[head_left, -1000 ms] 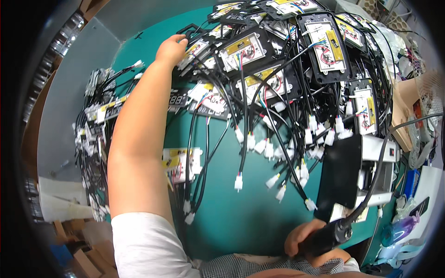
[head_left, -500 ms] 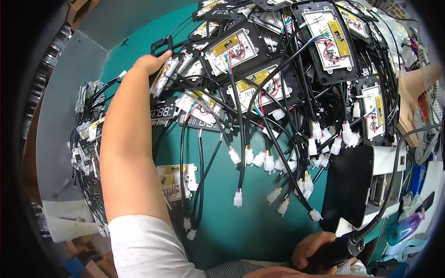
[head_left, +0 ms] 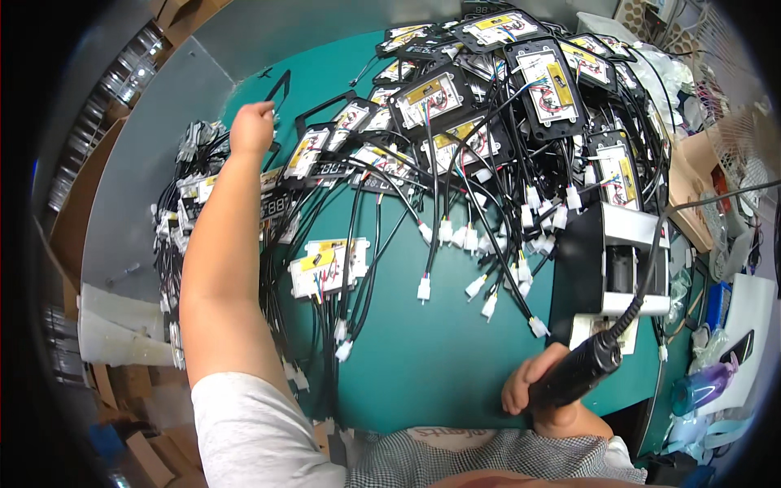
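My left hand (head_left: pixel 253 128) reaches out to the far left of the bench, its fingers closed. A thin black rectangular frame (head_left: pixel 280 95) sticks up from it. Just right of that hand, several white circuit boards (head_left: pixel 309 152) with yellow patches lie in a heap with their black cables. My right hand (head_left: pixel 530 381), near the front edge, is wrapped round a black corded power screwdriver (head_left: pixel 579 372). Its tip is not visible. Between the arms, a small stack of circuit boards (head_left: pixel 329 271) lies on the green mat (head_left: pixel 407 358).
Black housings with boards (head_left: pixel 545 89) pile up across the back, white connectors (head_left: pixel 489 307) hanging toward me. A bundle of wired boards (head_left: pixel 191 195) lines the left wall. At right stand a black-and-white device (head_left: pixel 622 268), a wooden box (head_left: pixel 691 195) and a purple bottle (head_left: pixel 706 386).
My left hand has moved left, away from the heaped boards, with the black frame. The screwdriver in my right hand is raised further into view. The whole view has shifted.
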The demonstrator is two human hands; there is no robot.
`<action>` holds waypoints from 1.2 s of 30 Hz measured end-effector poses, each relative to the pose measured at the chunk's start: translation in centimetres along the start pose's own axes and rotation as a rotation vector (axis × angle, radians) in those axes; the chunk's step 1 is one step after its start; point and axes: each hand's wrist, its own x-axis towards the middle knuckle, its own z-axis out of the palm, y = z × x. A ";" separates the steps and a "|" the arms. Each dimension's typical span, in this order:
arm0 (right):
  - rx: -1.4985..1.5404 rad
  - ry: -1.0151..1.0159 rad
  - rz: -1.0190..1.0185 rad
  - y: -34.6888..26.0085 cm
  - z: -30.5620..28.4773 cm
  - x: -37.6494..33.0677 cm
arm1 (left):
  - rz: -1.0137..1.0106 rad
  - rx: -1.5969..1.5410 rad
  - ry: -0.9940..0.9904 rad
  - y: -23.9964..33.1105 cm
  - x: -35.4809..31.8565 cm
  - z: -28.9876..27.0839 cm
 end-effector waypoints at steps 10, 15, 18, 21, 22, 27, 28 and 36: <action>-0.060 0.068 -0.055 -0.5 0.6 -0.3 | 0.686 -0.228 -0.055 16.8 -19.2 -11.2; -0.113 -0.015 -0.163 -0.9 0.3 0.7 | 0.798 -0.448 -0.192 19.6 -33.1 -12.8; -0.112 -0.031 -0.225 -1.3 -0.3 0.7 | 0.807 -0.469 -0.301 19.8 -38.0 -12.1; -0.140 -0.051 -0.230 -1.6 -0.8 0.8 | 0.749 -0.478 -0.379 19.7 -41.3 -12.1; -0.116 -0.063 -0.226 -1.6 -0.7 0.9 | 0.725 -0.482 -0.391 19.6 -41.7 -12.4; -0.061 -0.105 -0.212 -1.6 -0.8 1.0 | 0.697 -0.530 -0.367 19.7 -42.6 -13.6; -0.066 -0.114 -0.215 -1.6 -0.8 1.1 | 0.722 -0.520 -0.324 19.4 -41.4 -13.7; -0.119 -0.127 -0.207 -1.6 -1.3 1.4 | 0.295 0.053 -0.323 9.0 -26.7 -10.4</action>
